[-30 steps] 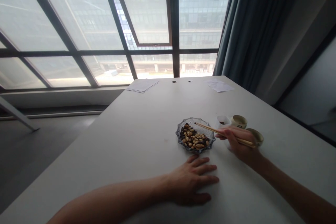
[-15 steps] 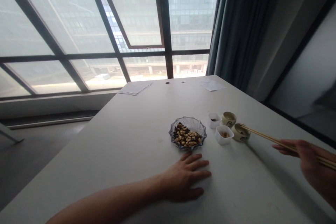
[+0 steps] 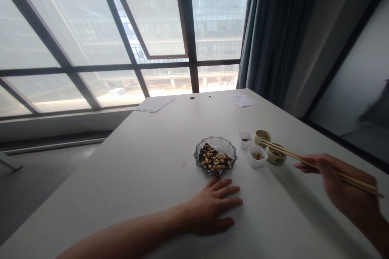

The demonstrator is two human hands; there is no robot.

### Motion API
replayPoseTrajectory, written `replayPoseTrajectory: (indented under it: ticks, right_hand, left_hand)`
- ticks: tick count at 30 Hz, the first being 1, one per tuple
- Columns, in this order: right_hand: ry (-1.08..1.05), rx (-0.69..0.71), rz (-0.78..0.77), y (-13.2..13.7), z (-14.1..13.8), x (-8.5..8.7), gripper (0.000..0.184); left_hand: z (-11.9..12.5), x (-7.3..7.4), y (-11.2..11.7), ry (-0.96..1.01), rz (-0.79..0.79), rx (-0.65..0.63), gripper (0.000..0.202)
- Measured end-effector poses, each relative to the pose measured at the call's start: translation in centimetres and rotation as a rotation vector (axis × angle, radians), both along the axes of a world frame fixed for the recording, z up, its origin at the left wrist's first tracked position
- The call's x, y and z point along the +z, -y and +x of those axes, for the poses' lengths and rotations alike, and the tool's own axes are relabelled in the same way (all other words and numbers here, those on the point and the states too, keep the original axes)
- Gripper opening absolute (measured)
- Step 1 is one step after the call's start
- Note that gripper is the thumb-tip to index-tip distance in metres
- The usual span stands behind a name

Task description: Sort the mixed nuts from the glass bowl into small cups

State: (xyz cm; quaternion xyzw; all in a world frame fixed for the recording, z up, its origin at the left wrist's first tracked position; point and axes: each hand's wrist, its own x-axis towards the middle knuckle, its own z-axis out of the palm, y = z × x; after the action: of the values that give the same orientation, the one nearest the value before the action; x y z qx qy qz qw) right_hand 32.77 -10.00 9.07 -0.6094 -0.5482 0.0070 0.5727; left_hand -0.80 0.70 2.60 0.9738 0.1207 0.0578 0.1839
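Chopsticks (image 3: 282, 151) between right hand (image 3: 343, 186) fingers (image 3: 316, 162), tips above cup (image 3: 259, 134)

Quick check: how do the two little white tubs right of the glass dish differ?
The near tub holds pale tan pieces; the far tub holds only a small dark bit. The near tub sits close by the glass dish; the far tub sits further back, beside a round cup. The chopsticks held in the right hand end nearer the far tub. Both are white, square, open and upright.

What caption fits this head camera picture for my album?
Right hand holds chopsticks; left hand rests flat by glass dish of nuts.
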Motion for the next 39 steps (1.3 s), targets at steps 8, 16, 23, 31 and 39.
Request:
replayPoseTrajectory:
  ticks: [8,16,23,31,39]
  right_hand:
    - [-0.075,0.574,-0.044,-7.7,-7.1,-1.5,0.024]
    - [0.044,0.606,-0.086,-11.8,-10.6,-1.6,0.03]
    - [-0.037,0.592,-0.131,-12.8,-11.1,-3.0,0.034]
    - [-0.123,0.513,-0.023,-10.3,-9.0,-1.6,0.024]
    - [-0.129,0.069,0.053,-4.0,-1.7,0.3,0.019]
  left_hand:
    - [-0.1,-0.5,-0.1,0.004,0.019,-0.008,0.058]
    - [-0.2,-0.2,0.0,0.01,0.009,-0.015,0.058]
    - [-0.2,-0.4,-0.1,0.018,0.017,-0.017,0.058]
    - [-0.2,-0.3,-0.1,0.013,0.013,-0.021,0.058]
    - [-0.1,-0.4,-0.1,0.012,0.002,-0.008,0.059]
